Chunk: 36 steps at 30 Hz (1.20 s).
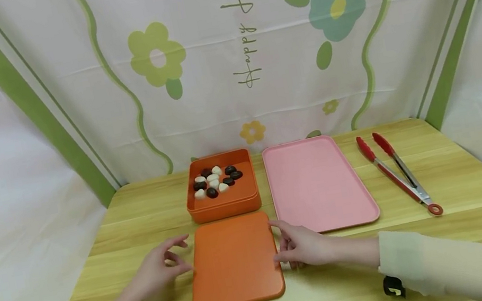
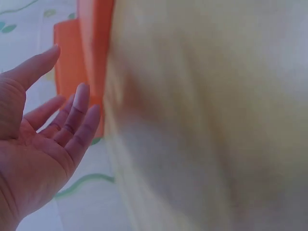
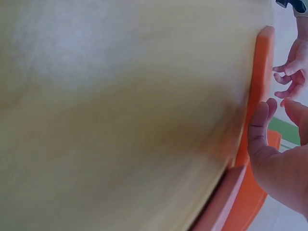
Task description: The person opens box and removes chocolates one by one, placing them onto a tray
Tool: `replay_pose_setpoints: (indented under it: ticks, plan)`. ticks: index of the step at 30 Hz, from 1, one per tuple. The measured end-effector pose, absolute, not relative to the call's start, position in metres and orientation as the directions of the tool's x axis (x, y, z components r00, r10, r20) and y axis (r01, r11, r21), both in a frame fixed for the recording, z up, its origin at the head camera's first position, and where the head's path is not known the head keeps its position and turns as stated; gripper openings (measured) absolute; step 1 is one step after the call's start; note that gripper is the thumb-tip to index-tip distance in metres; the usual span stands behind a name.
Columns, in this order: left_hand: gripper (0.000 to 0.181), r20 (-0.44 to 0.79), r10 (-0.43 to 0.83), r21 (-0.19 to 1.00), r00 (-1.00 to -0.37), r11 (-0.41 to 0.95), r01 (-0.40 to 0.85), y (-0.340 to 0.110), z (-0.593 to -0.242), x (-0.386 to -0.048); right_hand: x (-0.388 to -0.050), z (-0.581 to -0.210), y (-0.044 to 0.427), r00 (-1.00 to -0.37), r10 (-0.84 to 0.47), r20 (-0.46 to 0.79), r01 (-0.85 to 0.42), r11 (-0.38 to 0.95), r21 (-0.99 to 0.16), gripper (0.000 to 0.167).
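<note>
A square orange lid (image 1: 234, 262) lies flat on the table in front of an orange box (image 1: 226, 210). Inside the box are several black and white pebble-like pieces (image 1: 212, 178). Beside the lid's left edge is my left hand (image 1: 162, 265), fingers spread and loosely bent, holding nothing; the left wrist view shows its palm (image 2: 43, 154) facing the lid. My right hand (image 1: 303, 246) is at the lid's right edge, where thumb and index fingertip seem to touch the rim. In the right wrist view its fingers (image 3: 260, 127) are relaxed, not wrapped round the lid.
A pink tray (image 1: 320, 185) lies right of the box, its near-left corner close to my right hand. Farther right are metal tongs (image 1: 399, 173) with red tips, spread apart. A printed curtain (image 1: 214, 107) hangs behind the wooden table (image 1: 149, 204).
</note>
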<state>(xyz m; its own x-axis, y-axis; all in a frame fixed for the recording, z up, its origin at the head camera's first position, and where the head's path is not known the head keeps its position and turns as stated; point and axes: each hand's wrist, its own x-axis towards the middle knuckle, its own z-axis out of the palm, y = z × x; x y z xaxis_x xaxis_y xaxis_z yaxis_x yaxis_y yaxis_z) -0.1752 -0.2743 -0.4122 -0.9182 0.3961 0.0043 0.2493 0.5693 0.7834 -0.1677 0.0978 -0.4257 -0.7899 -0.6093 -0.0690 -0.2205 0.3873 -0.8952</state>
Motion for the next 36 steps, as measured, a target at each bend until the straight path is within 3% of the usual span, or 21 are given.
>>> replay_pose_setpoints:
  ticks: [13,28,36]
  plan:
    - [0.066,0.130,0.314,0.710,-0.941,0.633,0.309,-0.277,-0.388,-0.214,-0.174,-0.398,0.130,-0.782,-0.623,0.013,-0.383,0.464,-0.799,0.077]
    - [0.080,0.037,0.298,0.800,-0.954,0.563,0.207,-0.267,-0.401,-0.262,-0.194,-0.394,0.179,-0.828,-0.554,0.091,-0.457,0.571,-0.682,0.070]
    - [0.077,0.033,0.340,0.826,-0.940,0.520,0.217,-0.266,-0.408,-0.277,-0.208,-0.399,0.208,-0.835,-0.528,0.153,-0.487,0.582,-0.651,0.071]
